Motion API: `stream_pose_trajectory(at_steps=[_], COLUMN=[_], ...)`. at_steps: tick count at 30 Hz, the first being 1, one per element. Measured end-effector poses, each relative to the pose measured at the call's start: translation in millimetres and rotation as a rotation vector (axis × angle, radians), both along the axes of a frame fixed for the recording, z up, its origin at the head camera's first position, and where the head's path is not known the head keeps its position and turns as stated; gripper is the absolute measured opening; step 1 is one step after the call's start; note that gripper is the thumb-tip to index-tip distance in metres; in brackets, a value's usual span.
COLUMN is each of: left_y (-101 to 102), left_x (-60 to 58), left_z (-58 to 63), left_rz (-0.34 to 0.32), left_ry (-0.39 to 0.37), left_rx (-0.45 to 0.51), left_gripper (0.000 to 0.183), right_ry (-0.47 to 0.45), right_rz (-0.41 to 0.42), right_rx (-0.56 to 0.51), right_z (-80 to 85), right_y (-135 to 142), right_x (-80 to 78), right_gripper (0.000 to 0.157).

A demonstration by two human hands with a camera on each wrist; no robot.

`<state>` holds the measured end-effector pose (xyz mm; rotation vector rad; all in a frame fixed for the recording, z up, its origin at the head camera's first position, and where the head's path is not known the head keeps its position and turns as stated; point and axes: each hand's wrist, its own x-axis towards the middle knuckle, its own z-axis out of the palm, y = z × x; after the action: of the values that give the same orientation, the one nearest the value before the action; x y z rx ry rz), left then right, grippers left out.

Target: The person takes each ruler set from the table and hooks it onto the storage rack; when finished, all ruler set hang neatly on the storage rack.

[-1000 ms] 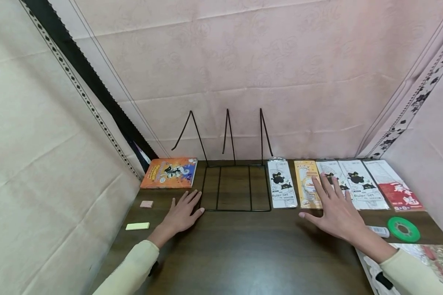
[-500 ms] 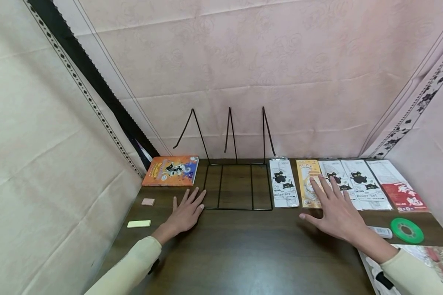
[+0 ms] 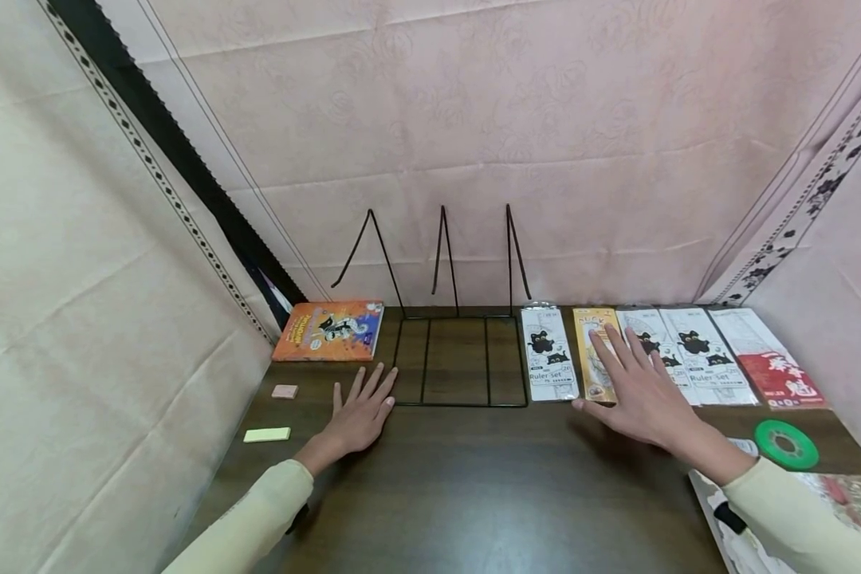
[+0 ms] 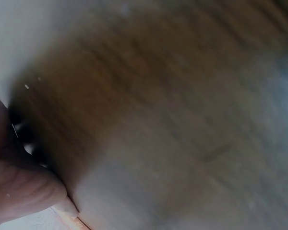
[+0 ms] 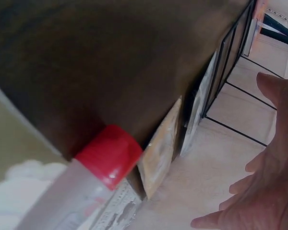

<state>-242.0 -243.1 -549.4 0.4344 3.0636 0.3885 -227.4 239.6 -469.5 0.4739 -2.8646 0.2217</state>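
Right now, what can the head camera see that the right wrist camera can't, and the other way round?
Only the head view shows the left hand, the pink block, the pale green strip and the green ring.

Only the right wrist view shows the red cap on the tube. A pale end by the right sleeve in the head view may be the same tube.

Both show the right hand, the rack, the yellow packet and the table.
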Motion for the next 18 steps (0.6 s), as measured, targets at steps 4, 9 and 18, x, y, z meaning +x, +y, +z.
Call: stream_pose_trajectory(at_steps=[4,9,18], left_y=[1,2,4], left_x=[-0.3,0.2,1.5], left_z=[2.0,3.6,3.3], left_rz=[0.006,0.017,0.02], left_ry=[-0.007,-0.022,-0.015], left_rx=[0.002,-0.009,-0.031], left_gripper=[0.054,0.054,0.054], right_ry=[0.009,0.016,-0.037], right_rz=[0.023,0.046,0.07], right_rx=[-0.031,-0.063,-0.154], right_z=[4.4,6.7,2.3], right_y=[-3,-6,-10], right_x=[-8.7,-21.8,-48.4], right_gripper=[0.109,0.108,0.104])
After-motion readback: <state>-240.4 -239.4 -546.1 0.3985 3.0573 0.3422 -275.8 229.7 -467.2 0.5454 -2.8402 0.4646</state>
